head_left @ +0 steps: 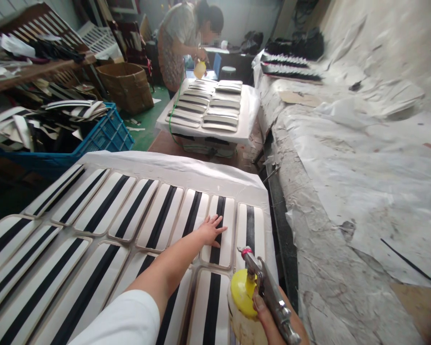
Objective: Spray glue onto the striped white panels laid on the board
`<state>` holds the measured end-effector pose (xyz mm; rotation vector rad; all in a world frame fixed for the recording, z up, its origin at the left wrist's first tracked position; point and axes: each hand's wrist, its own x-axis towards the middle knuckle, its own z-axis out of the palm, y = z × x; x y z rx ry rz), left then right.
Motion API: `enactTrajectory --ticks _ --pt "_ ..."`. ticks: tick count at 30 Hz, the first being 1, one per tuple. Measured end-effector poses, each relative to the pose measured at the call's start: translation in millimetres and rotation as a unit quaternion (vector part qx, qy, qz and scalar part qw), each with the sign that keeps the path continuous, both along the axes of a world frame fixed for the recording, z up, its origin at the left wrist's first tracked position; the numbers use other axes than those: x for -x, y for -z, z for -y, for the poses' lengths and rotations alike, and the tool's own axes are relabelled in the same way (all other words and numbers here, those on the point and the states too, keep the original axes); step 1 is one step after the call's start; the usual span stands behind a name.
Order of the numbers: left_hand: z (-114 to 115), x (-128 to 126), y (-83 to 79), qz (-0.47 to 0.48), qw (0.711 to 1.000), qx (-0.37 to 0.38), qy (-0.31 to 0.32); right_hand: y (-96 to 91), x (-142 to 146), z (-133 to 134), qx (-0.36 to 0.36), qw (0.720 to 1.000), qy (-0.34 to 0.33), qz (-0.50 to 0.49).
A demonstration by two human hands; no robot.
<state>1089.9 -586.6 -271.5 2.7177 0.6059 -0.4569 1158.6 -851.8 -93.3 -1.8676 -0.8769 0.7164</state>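
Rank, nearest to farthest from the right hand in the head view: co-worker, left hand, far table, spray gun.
1. Spray gun: gripped in the right hand.
2. Left hand: ahead and left, over a striped panel.
3. Far table: ahead, slightly left.
4. Co-worker: behind that table, left.

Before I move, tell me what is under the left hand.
Under the left hand is a white panel with a black stripe running lengthwise. The patch directly beneath the hand is covered and cannot be seen.
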Motion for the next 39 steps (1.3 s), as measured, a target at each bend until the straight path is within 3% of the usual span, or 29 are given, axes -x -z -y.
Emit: enactTrajectory --ticks 7,17,26,39 --pt "0 3 7.8 0.01 1.0 -0.019 0.009 7.6 -20 6 0.014 0.997 -0.055 0.05" --pt "2 -4 -2.8 -0.008 0.999 -0.043 0.01 11.0 -27 23 0.021 0.997 -0.011 0.069" --pt "-3 -13 4.5 -0.017 0.998 -0.049 0.025 10.0 -22 24 0.032 0.998 0.007 0.046" --pt "-2 -4 7.3 0.01 0.998 -0.053 0.011 8.9 -14 41 0.063 0.998 0.013 0.008"
